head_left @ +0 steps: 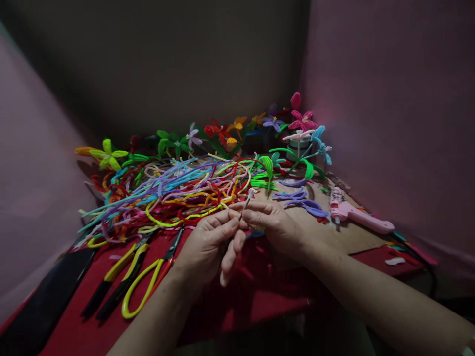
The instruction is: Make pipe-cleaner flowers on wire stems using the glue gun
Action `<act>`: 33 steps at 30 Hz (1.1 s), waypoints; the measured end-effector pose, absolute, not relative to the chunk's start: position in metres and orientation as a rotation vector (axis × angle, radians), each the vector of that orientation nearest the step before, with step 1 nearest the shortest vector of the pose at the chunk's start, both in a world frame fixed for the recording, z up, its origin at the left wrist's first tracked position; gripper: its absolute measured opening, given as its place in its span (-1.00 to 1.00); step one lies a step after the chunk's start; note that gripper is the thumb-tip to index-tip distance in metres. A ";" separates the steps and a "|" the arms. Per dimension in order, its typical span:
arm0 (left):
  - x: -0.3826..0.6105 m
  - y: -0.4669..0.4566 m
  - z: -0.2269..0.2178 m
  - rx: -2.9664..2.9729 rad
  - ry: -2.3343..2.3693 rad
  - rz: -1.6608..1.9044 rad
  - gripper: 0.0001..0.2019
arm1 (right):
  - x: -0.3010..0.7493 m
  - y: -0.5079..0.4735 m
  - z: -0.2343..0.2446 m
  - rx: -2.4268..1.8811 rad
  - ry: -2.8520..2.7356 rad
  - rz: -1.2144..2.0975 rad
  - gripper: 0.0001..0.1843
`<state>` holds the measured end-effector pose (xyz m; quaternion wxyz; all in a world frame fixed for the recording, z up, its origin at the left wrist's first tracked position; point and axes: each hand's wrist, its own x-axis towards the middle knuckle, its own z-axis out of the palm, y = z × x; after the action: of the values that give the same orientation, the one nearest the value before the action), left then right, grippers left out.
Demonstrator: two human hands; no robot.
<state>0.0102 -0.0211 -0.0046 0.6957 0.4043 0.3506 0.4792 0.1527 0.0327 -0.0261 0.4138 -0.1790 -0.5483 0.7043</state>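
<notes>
Both hands (211, 240) (278, 225) pinch one stem (246, 204) amid pipe cleaners (185, 185), pliers (138, 261), scissors (169, 256), glue gun (358, 214).

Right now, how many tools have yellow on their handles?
2: the pliers on the red cloth, and the scissors between them and the left hand. More could hide under fuzzy stems.

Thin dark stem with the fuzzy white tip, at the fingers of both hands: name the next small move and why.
Probably hold the thin dark stem in the left hand and reach the right hand to a purple fuzzy looped strip: only the white tip shows at the stem's top, and the strip lies near that hand on the flat brown cardboard.
</notes>
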 end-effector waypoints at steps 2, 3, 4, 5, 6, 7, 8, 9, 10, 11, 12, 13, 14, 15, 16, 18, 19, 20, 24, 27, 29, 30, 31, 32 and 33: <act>0.009 -0.020 -0.005 0.877 0.759 1.040 -0.84 | 0.153 0.032 -0.027 -0.438 -1.357 1.788 -0.87; 0.008 -0.020 -0.005 0.889 0.769 1.022 -0.82 | 0.154 0.033 -0.027 -0.434 -1.351 1.777 -0.88; 0.008 -0.019 -0.006 0.926 0.798 1.009 -0.81 | 0.154 0.033 -0.027 -0.436 -1.352 1.748 -0.89; 0.008 -0.019 -0.007 0.990 0.856 1.005 -0.82 | 0.154 0.034 -0.028 -0.448 -1.361 1.705 -0.90; 0.009 -0.018 -0.007 1.080 0.946 1.025 -0.84 | 0.154 0.035 -0.028 -0.471 -1.375 1.661 -0.90; 0.010 -0.019 -0.009 1.188 1.062 1.075 -0.86 | 0.154 0.037 -0.028 -0.498 -1.384 1.620 -0.88; 0.012 -0.019 -0.010 1.297 1.190 1.145 -0.89 | 0.154 0.038 -0.028 -0.522 -1.390 1.590 -0.85; 0.014 -0.019 -0.011 1.390 1.311 1.218 -0.90 | 0.153 0.039 -0.028 -0.539 -1.392 1.572 -0.81; 0.016 -0.020 -0.012 1.453 1.398 1.271 -0.92 | 0.153 0.040 -0.028 -0.545 -1.385 1.569 -0.80; 0.017 -0.020 -0.013 1.470 1.439 1.299 -0.92 | 0.152 0.040 -0.028 -0.541 -1.371 1.581 -0.81; 0.018 -0.021 -0.013 1.447 1.430 1.297 -0.91 | 0.152 0.040 -0.028 -0.531 -1.358 1.608 -0.83; 0.018 -0.021 -0.012 1.392 1.378 1.265 -0.89 | 0.152 0.039 -0.028 -0.520 -1.351 1.641 -0.84; 0.017 -0.021 -0.011 1.319 1.299 1.226 -0.87 | 0.152 0.039 -0.028 -0.512 -1.351 1.674 -0.84; 0.016 -0.020 -0.010 1.242 1.209 1.186 -0.87 | 0.152 0.038 -0.027 -0.508 -1.349 1.701 -0.84; 0.015 -0.020 -0.008 1.168 1.123 1.147 -0.86 | 0.153 0.038 -0.027 -0.498 -1.355 1.717 -0.85; 0.011 -0.020 -0.005 1.050 0.981 1.072 -0.87 | 0.154 0.037 -0.026 -0.455 -1.373 1.709 -0.86; 0.009 -0.021 -0.004 1.006 0.930 1.041 -0.87 | 0.154 0.036 -0.025 -0.429 -1.382 1.701 -0.87; 0.008 -0.021 -0.003 0.974 0.892 1.015 -0.85 | 0.154 0.036 -0.025 -0.401 -1.392 1.700 -0.87; 0.008 -0.021 -0.003 1.050 0.908 0.959 -0.78 | 0.154 0.037 -0.027 -0.440 -1.395 1.695 -0.85; 0.013 -0.020 -0.006 1.275 1.177 1.103 -0.86 | 0.153 0.038 -0.028 -0.572 -1.410 1.567 -0.83; 0.016 -0.019 -0.008 1.371 1.357 1.222 -0.86 | 0.153 0.038 -0.028 -0.617 -1.431 1.502 -0.83; 0.017 -0.019 -0.009 1.373 1.394 1.246 -0.85 | 0.153 0.039 -0.028 -0.618 -1.433 1.491 -0.84; 0.017 -0.019 -0.010 1.347 1.385 1.242 -0.84 | 0.153 0.039 -0.027 -0.604 -1.439 1.500 -0.85; 0.016 -0.019 -0.010 1.296 1.340 1.211 -0.83 | 0.153 0.038 -0.027 -0.585 -1.448 1.524 -0.84; 0.015 -0.019 -0.010 1.231 1.273 1.177 -0.82 | 0.153 0.038 -0.026 -0.567 -1.464 1.549 -0.82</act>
<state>0.0152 -0.0188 -0.0100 0.4862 0.5058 0.5232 0.4839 0.1532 0.0382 -0.0263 0.4513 -0.2294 -0.5923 0.6268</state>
